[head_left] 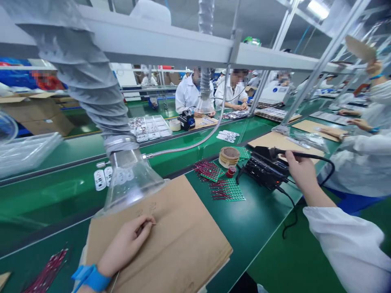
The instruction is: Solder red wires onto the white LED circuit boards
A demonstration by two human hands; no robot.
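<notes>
My left hand, with a blue wrist strap, rests on a stack of brown cardboard. Its thumb and fingers are pinched together on a thin wire, of which only a short end shows. My right hand is closed around the black handle of a soldering iron, whose front end is at the black soldering station. Left of the station lie green circuit boards with dark red wires, a small red spool and a roll of tape.
A clear fume hood on a grey duct hangs over the cardboard's far edge. More red wires lie at lower left. White boards sit beyond. Co-workers sit opposite; another person's sleeve is at right.
</notes>
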